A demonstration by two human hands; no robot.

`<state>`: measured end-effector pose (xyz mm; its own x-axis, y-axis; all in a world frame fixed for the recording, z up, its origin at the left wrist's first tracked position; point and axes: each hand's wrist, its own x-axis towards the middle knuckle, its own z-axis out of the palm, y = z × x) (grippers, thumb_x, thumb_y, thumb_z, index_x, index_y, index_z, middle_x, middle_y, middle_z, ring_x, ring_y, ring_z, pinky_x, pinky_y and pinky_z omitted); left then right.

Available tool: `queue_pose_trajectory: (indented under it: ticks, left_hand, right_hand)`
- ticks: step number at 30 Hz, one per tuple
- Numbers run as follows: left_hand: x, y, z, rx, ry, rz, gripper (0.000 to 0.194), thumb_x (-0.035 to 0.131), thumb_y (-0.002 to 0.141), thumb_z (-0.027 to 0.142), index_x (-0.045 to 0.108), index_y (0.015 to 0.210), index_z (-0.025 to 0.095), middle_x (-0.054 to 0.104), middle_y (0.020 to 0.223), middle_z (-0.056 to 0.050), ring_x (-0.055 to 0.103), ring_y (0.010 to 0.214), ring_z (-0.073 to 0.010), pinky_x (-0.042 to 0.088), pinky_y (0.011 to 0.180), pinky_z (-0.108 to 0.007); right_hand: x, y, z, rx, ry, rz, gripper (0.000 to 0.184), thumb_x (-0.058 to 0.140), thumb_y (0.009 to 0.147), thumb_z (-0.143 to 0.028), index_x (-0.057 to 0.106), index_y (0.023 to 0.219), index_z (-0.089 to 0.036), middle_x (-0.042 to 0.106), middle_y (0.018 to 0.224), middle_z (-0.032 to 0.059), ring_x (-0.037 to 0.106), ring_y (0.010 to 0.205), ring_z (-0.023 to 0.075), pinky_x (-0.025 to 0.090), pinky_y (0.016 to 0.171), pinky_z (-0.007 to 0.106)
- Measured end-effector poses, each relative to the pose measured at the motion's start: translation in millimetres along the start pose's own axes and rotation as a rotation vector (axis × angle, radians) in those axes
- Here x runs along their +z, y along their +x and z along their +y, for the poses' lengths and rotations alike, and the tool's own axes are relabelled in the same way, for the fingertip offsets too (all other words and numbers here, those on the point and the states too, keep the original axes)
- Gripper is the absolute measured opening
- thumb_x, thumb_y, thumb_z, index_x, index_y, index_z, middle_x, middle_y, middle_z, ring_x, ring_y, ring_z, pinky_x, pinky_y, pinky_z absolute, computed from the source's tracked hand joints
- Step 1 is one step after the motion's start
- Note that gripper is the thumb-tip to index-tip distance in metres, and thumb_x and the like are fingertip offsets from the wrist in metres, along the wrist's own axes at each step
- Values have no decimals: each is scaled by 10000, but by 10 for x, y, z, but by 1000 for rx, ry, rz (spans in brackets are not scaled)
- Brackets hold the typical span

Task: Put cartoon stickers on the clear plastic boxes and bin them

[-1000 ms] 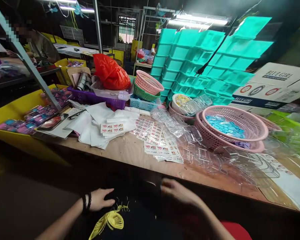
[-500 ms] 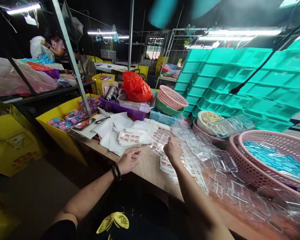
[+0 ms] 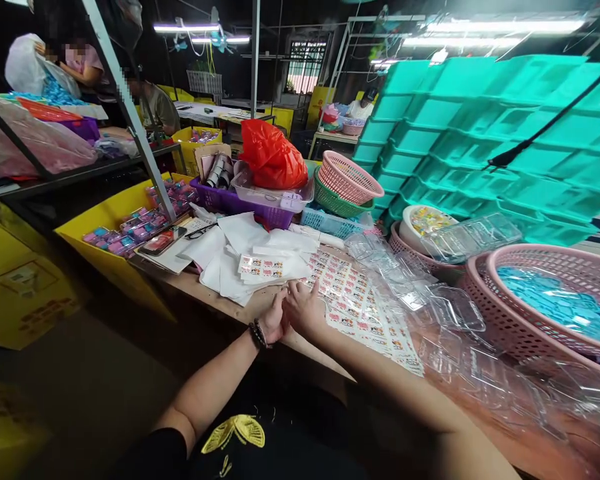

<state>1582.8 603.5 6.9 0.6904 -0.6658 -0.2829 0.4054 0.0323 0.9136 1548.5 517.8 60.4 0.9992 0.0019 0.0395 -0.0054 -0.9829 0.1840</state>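
Sticker sheets [image 3: 353,293] are lying fanned out across the middle of the frame on the brown table [image 3: 260,305], and your two hands are now meeting right at their near-left edge. Half a second ago they were apart, the right one resting up on the stickers and the left hanging loose at the table edge; now you are bringing them together so they are touching. Your left hand [image 3: 275,321], the one with the dark bead bracelet [image 3: 258,335], is pressing its fingers against your right hand [image 3: 304,308]. The right fingers are curling, thumb up, and I cannot tell whether anything thin is pinched between the two hands; nothing shows there.

So you are pulling back off the sheets rather than lifting one: the stickers are lying flat, with no corner raised that I can see.

Just above your hands, white paper [image 3: 230,257] is piled up with a small sticker strip [image 3: 263,267] on top. To the right, clear shells [image 3: 430,307] are spilling across the table toward the pink basket [image 3: 520,267] of blue pieces at the right edge. A red bag [image 3: 273,157] is sitting in a tray at upper centre, and people are working at another bench in the upper left.
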Motion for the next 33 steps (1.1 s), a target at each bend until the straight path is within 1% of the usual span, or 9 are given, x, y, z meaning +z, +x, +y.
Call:
queue_pose_trajectory:
  ticks: [3, 5, 8, 11, 15, 18, 21, 27, 33]
  left_hand:
    - [-301, -9, 132, 22, 184, 147, 611, 421, 891, 692, 713, 1063, 183, 735, 884, -101, 683, 752, -239, 534, 680, -367]
    - [-575, 39, 310, 131, 373, 409, 464, 588, 861, 567, 678, 1106, 184, 720, 975, -99, 684, 852, -248, 530, 776, -372]
    - [-961, 231, 613, 194, 462, 670, 544, 728, 791, 332, 545, 1271, 152, 615, 1266, -165, 559, 1222, -294, 420, 1031, -399]
    - [-1170, 459, 800, 189, 491, 760, 620, 822, 659, 185, 545, 1210, 121, 646, 1169, -174, 549, 1237, -314, 381, 1066, -417]
    - [-1259, 541, 825, 216, 452, 771, 482, 840, 616, 152, 606, 1038, 166, 676, 790, -33, 670, 966, -257, 453, 962, -390]
    - [-1322, 394, 802, 279, 364, 726, 368, 867, 602, 262, 646, 883, 174, 663, 696, -11, 672, 806, -219, 497, 857, -360]
    - [-1354, 156, 814, 343, 244, 638, 389, 866, 590, 432, 682, 803, 164, 696, 703, -26, 652, 719, -186, 517, 736, -320]
    - [-1189, -297, 864, 437, 62, 522, 494, 879, 510, 554, 716, 747, 152, 720, 724, -30, 575, 603, -114, 406, 516, -221]
    - [-863, -530, 782, 437, -117, 395, 519, 906, 507, 521, 725, 826, 153, 763, 856, -61, 690, 784, -187, 530, 736, -306]
  right_hand:
    - [-30, 24, -16, 29, 1, -14, 408, 353, 944, -104, 623, 1249, -130, 604, 1235, 230, 545, 1092, 366, 385, 974, 756]
    - [-19, 43, -54, 18, -7, -42, 432, 314, 944, -74, 617, 1249, -119, 591, 1268, 242, 552, 1111, 374, 403, 953, 753]
    - [36, 94, -164, -8, 59, -130, 423, 381, 919, -56, 616, 1265, -126, 479, 1451, 253, 489, 1263, 419, 306, 1004, 811]
    - [87, 166, -241, -29, 243, -223, 475, 582, 824, -58, 615, 1287, -160, 372, 1564, 225, 386, 1388, 447, 190, 1063, 829]
    - [48, 316, -69, -21, 461, -208, 531, 815, 667, -178, 666, 1177, -182, 573, 1385, 192, 554, 1252, 382, 411, 1058, 636]
    - [-48, 512, 207, 74, 679, -79, 418, 762, 772, -382, 657, 1111, -162, 660, 1182, 163, 639, 1097, 300, 513, 960, 460]
    - [-111, 742, 396, 190, 912, 94, 491, 644, 865, -475, 559, 1217, -144, 638, 1179, 172, 636, 1071, 272, 515, 929, 442]
    - [-83, 891, 368, 142, 1375, 194, 735, 748, 736, -553, 436, 1284, -175, 680, 947, 44, 666, 859, 180, 553, 796, 353]
    - [-161, 494, 457, 187, 1633, 311, 900, 865, 569, -529, 471, 1315, -219, 634, 935, 0, 617, 854, 175, 541, 820, 354]
